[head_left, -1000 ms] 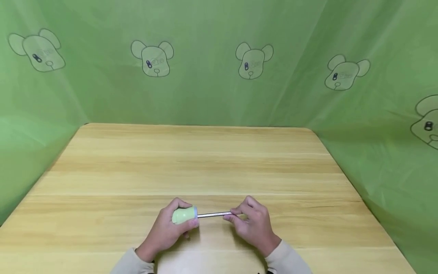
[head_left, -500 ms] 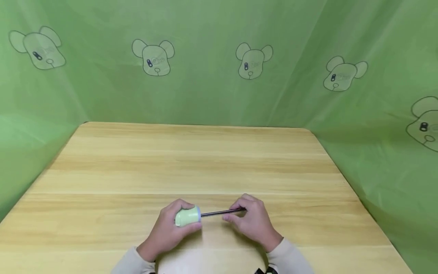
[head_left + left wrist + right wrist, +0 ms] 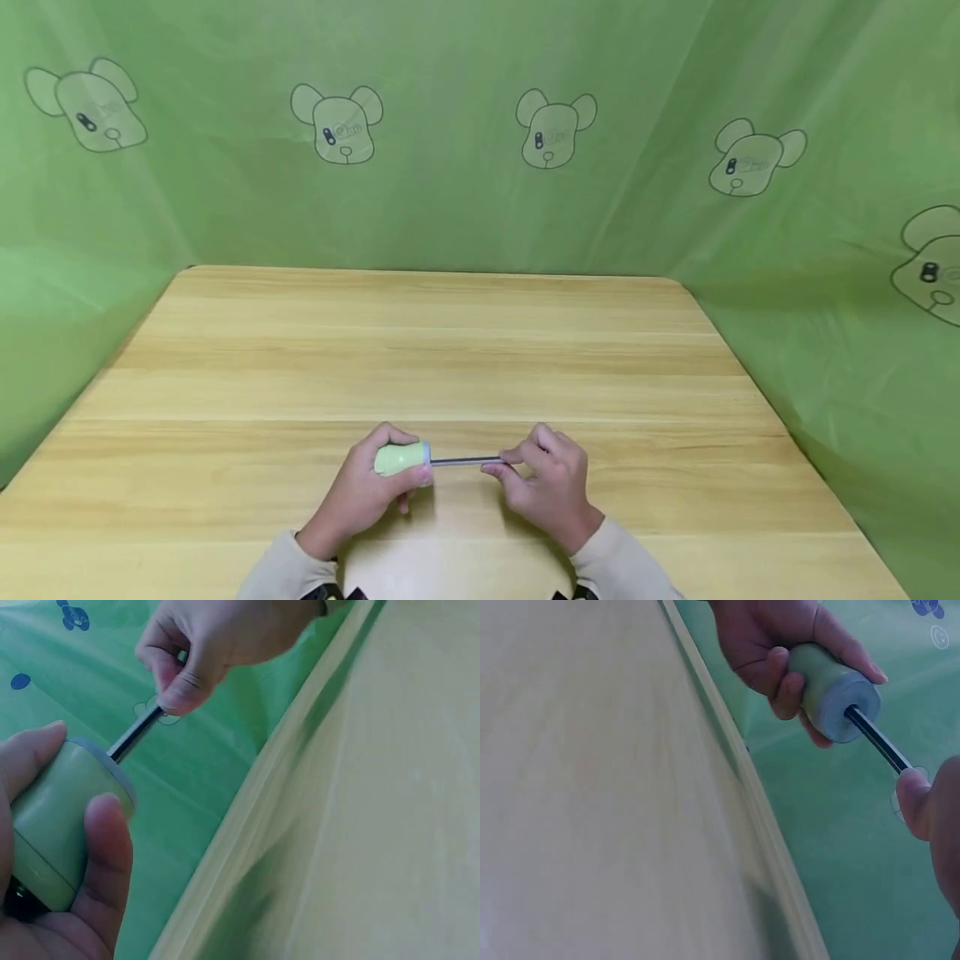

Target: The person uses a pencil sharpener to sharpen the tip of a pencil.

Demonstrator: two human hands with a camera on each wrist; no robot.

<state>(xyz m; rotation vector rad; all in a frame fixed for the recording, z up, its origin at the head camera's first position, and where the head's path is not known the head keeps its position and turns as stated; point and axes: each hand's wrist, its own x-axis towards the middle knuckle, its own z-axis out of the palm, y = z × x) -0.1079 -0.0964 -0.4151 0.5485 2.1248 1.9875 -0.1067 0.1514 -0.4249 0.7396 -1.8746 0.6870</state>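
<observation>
A screwdriver with a stubby pale green handle [image 3: 399, 458] and a blue-grey collar [image 3: 847, 705] is held just above the table. My left hand [image 3: 363, 487] grips the handle, thumb along its near side and fingers round the back. From the collar a thin dark metal shaft [image 3: 463, 461] points right. Thumb and forefinger of my right hand [image 3: 553, 483] pinch the shaft near its far end, whose tip is hidden by the fingers. In the left wrist view, the handle [image 3: 60, 817] fills the left palm, with a dark opening at its rear end.
The wooden table [image 3: 420, 350] has light grain and rounded far corners. Green sheeting [image 3: 450, 217] printed with bear-head outlines hangs along its back and both sides. Light sleeves [image 3: 288, 571] cover both forearms.
The left hand and handle have shifted slightly left since half a second ago. The shaft's end, then showing past the right fingers, is now covered by them, and the shaft lies more level.
</observation>
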